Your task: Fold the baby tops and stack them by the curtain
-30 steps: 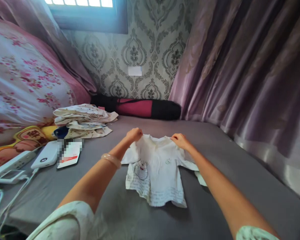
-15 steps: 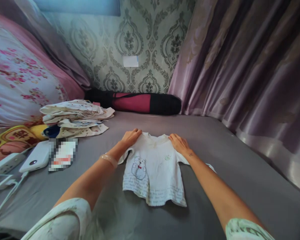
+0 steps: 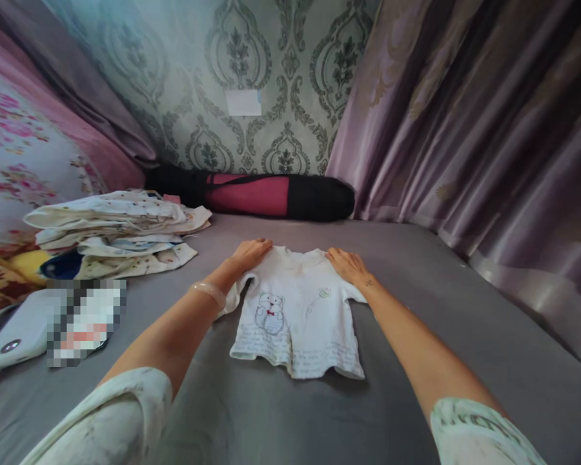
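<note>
White baby shirt [image 3: 297, 316] lies spread front side up around the middle of the grey-sheeted bed [image 3: 252, 413], its neck toward the far edge and its hem toward the near edge. A bear with a red bow, a small bee and rows of lettering decorate it. The two hands are apart, with the neckline between them: the left hand [image 3: 252, 253] rests on one shoulder and the right hand [image 3: 349, 265] lies palm down over the other, its fingers extended onto the cloth. Whether either pinches the fabric I cannot tell. Above the left hand, a pale bracelet [image 3: 208, 292] circles the wrist. Along the far edge, below the patterned wall [image 3: 290, 90], stretches a long black-and-red bag [image 3: 252, 195]; it looks closed, and its contents are hidden. Toward the far left corner sits a loose pile of folded clothes [image 3: 126, 223], several layers high, beside a yellow stuffed item [image 3: 26, 266]. On the left side, nearer the near edge than the pile, a white power bank [image 3: 22, 326] lies next to a flat object [image 3: 84, 326] obscured by pixelation. A purple curtain [image 3: 445, 116] hangs down to the right edge.
</note>
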Demonstrator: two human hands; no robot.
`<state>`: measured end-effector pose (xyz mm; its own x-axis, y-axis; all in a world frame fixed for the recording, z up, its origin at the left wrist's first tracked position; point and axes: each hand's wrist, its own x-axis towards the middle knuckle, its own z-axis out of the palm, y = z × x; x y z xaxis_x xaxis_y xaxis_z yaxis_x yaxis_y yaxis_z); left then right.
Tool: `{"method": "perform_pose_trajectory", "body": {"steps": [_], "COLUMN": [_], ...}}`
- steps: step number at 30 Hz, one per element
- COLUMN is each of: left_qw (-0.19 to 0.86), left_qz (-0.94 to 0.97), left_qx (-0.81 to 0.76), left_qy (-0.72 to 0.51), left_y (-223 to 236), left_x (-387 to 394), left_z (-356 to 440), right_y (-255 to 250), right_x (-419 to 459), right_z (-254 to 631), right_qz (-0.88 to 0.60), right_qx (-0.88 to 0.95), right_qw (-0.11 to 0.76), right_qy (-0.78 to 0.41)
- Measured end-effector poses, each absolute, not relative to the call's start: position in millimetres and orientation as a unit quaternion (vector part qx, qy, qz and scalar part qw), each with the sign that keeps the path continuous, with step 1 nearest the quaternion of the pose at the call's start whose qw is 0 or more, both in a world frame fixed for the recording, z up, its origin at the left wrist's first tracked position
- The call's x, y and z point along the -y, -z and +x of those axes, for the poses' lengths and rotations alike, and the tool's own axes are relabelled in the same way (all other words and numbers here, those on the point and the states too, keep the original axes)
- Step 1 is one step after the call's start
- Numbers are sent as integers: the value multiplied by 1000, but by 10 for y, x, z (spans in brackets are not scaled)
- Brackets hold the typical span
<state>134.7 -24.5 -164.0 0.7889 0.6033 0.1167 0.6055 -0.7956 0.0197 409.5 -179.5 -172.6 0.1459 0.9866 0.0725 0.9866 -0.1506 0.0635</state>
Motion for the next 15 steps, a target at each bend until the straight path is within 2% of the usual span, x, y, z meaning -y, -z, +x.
{"method": "perform_pose_trajectory", "body": {"steps": [9,15], "left_qw": [-110,-159], "left_qz": [-910,-907], "left_qx": [396,384], "left_qy": [48,65], "left_y": [1737,1774], "left_x": [93,27], "left_z": [1544,1701], "right_y": [1816,1809], "right_x": [1535,1325], "right_z": [4186,4124], "right_qz": [757,767], "right_qx": [-650,-630], "right_qw": [-65,-90], "right_qy": [0,77]}}
